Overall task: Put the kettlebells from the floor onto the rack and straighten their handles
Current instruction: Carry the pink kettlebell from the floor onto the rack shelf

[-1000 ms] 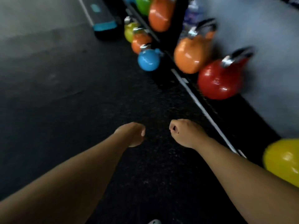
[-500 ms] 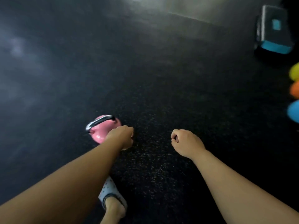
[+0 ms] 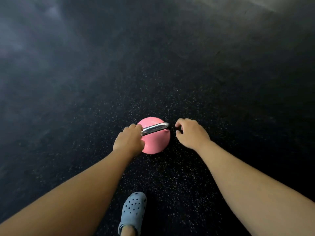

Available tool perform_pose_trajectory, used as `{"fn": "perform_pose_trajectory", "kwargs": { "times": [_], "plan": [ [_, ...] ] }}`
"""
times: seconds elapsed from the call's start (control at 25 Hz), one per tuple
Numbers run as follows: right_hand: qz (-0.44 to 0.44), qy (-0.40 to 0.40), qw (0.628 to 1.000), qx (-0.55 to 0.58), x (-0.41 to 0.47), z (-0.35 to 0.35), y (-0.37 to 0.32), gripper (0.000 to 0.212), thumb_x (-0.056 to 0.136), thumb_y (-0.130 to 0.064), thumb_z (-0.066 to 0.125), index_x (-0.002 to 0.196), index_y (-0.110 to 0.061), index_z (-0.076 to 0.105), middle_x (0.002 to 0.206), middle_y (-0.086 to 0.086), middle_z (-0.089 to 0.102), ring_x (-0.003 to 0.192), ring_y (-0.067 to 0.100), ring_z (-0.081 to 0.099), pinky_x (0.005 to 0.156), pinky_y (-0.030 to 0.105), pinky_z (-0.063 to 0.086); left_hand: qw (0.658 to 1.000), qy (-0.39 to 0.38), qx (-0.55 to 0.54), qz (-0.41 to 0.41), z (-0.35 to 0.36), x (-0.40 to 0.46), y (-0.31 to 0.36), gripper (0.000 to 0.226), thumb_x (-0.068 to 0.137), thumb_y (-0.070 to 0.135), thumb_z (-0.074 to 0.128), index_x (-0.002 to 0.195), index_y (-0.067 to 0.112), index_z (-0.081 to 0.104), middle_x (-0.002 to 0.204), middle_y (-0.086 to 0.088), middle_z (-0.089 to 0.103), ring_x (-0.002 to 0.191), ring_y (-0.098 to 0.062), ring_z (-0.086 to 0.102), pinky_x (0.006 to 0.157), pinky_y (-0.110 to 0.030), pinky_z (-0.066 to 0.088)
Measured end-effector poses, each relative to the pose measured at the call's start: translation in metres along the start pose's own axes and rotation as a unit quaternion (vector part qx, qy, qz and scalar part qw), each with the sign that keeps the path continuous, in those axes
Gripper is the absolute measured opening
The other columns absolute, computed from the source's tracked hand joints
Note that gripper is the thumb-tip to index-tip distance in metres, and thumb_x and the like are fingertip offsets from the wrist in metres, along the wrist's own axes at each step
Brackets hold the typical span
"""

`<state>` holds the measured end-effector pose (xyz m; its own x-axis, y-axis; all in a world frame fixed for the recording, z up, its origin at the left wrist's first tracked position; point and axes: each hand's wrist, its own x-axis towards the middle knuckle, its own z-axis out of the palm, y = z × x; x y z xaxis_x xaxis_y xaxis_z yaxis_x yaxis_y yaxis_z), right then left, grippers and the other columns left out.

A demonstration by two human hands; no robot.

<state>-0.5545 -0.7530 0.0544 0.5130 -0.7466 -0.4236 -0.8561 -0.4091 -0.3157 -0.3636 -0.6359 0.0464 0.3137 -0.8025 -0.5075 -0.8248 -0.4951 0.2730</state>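
Observation:
A pink kettlebell [image 3: 156, 143] with a chrome handle [image 3: 154, 129] stands upright on the black speckled rubber floor [image 3: 170, 79], in the middle of the head view. My left hand [image 3: 129, 142] covers the left end of the handle, with its fingers curled over the bar. My right hand [image 3: 190, 133] hovers just right of the handle's right end. Its fingers are bent and apart and hold nothing. The rack and the other kettlebells are out of view.
My foot in a grey-blue perforated clog [image 3: 134, 208] stands on the floor just below the kettlebell. A paler grey strip of floor [image 3: 272, 4] runs along the top right corner.
The view has swung left, away from the rack and down onto the pink kettlebell. My left hand has come onto its handle; my right fist has loosened and moved up beside the handle.

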Motion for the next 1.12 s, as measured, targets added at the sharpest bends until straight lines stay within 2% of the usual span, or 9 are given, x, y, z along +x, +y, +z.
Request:
{"fn": "perform_pose_trajectory", "kwargs": {
  "times": [0.16,0.28,0.36,0.52,0.64,0.8,0.92,0.96,1.12],
  "plan": [
    [-0.051,-0.040,0.995,-0.074,0.073,0.061,-0.010,0.043,0.085,-0.027,0.060,0.125,-0.019,0.048,0.121,0.008,0.048,0.111,0.032,0.048,0.090,0.048,0.047,1.000,-0.011,0.007,0.004,0.044,0.070,-0.013,0.052,0.082,0.028,0.062,0.129,0.014,0.045,0.125,-0.007,0.050,0.114,-0.030,0.049,0.092,-0.046,0.046],
    [-0.074,-0.046,0.994,-0.065,0.093,0.100,-0.006,0.017,0.089,-0.021,0.058,0.103,-0.015,0.050,0.112,0.010,0.053,0.104,0.033,0.048,0.082,0.043,0.044,0.998,-0.043,-0.045,0.017,0.077,0.096,-0.024,0.030,0.087,0.033,0.062,0.109,0.014,0.056,0.102,-0.008,0.061,0.089,-0.029,0.058,0.071,-0.037,0.047],
    [-0.068,-0.009,0.997,-0.033,0.101,0.111,-0.001,0.017,0.089,-0.014,0.059,0.085,-0.019,0.043,0.099,0.009,0.056,0.096,0.032,0.051,0.073,0.037,0.039,0.994,-0.029,-0.094,0.053,0.088,0.103,-0.033,0.021,0.088,0.031,0.064,0.098,0.014,0.059,0.088,-0.007,0.064,0.075,-0.027,0.059,0.061,-0.033,0.044],
    [-0.061,-0.061,0.996,-0.038,0.099,0.100,-0.005,0.024,0.088,-0.024,0.067,0.082,-0.020,0.044,0.098,0.011,0.062,0.089,0.030,0.058,0.077,0.037,0.048,0.992,-0.060,-0.075,0.083,0.080,0.102,-0.032,0.018,0.082,0.024,0.069,0.096,0.013,0.066,0.084,-0.008,0.068,0.074,-0.026,0.063,0.067,-0.036,0.053],
    [-0.043,-0.095,0.995,-0.002,0.059,0.100,0.012,0.023,0.087,-0.029,0.069,0.083,-0.020,0.048,0.098,0.010,0.062,0.087,0.028,0.059,0.081,0.039,0.052,0.986,-0.116,-0.006,0.121,0.082,0.085,-0.012,0.011,0.080,0.021,0.070,0.085,0.019,0.060,0.079,-0.002,0.064,0.073,-0.023,0.061,0.061,-0.033,0.045],
    [0.019,-0.072,0.990,0.122,-0.028,0.110,0.062,0.017,0.084,-0.023,0.070,0.098,-0.016,0.065,0.092,0.005,0.064,0.085,0.025,0.063,0.076,0.035,0.053,0.949,-0.179,0.122,0.230,0.085,0.061,0.044,0.012,0.078,0.026,0.070,0.080,0.030,0.059,0.073,0.007,0.061,0.065,-0.014,0.056,0.055,-0.029,0.039],
    [0.075,-0.033,0.976,0.201,-0.097,0.095,0.112,0.007,0.077,-0.024,0.070,0.077,-0.020,0.064,0.072,-0.003,0.059,0.070,0.019,0.059,0.063,0.025,0.039,0.916,-0.193,0.173,0.307,0.091,0.034,0.121,0.006,0.074,0.030,0.066,0.078,0.032,0.062,0.067,0.009,0.057,0.064,-0.015,0.057,0.053,-0.027,0.036],
    [0.101,-0.022,0.972,0.212,-0.123,0.088,0.132,0.012,0.075,-0.026,0.070,0.070,-0.023,0.060,0.068,-0.003,0.059,0.067,0.018,0.058,0.062,0.024,0.037,0.904,-0.197,0.181,0.334,0.097,0.021,0.151,0.006,0.073,0.031,0.066,0.080,0.031,0.064,0.067,0.009,0.058,0.064,-0.015,0.057,0.053,-0.027,0.036],
    [0.204,0.060,0.951,0.223,-0.226,0.056,0.209,0.016,0.069,-0.030,0.067,0.064,-0.017,0.060,0.069,0.006,0.069,0.069,0.025,0.065,0.059,0.027,0.045,0.861,-0.202,0.195,0.423,0.119,-0.037,0.273,0.017,0.070,0.035,0.062,0.081,0.024,0.066,0.071,0.002,0.065,0.066,-0.020,0.061,0.053,-0.029,0.045]
  ]
}}
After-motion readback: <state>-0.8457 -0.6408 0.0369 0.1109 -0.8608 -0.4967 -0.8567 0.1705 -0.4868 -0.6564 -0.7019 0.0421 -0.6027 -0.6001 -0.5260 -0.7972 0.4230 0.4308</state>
